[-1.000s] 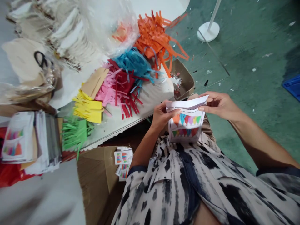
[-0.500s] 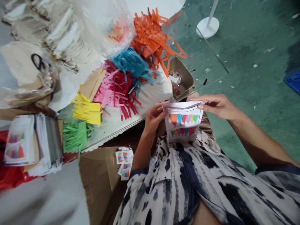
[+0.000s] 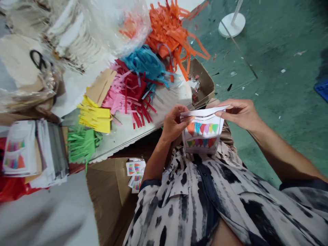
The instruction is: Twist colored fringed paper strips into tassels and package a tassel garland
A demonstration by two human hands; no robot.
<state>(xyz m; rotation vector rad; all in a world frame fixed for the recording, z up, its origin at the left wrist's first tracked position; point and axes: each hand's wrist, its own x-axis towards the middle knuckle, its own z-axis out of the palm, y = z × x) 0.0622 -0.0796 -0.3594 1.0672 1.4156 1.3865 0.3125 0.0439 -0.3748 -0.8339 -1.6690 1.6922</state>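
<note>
I hold a small white paper card [image 3: 203,135] printed with rows of coloured pennants, upright over my lap. My left hand [image 3: 174,123] pinches its left top corner, fingers closed on the folded flap. My right hand [image 3: 239,112] pinches the right end of that flap, thumb and fingers pressed on the paper. The flap is bent over along the card's top edge.
A table [image 3: 143,131] to my left carries heaps of fringed paper: orange [image 3: 174,32], blue [image 3: 146,65], red and pink [image 3: 128,94], yellow [image 3: 94,118], green [image 3: 80,143]. A stack of printed cards [image 3: 23,150] lies at far left. A cardboard box [image 3: 112,191] holds finished cards below. A white stand base [image 3: 232,24] sits on the green floor.
Both hands stay on the card and the top flap stays folded over; my left fingers have shifted slightly along its edge. The view has swayed a little.
</note>
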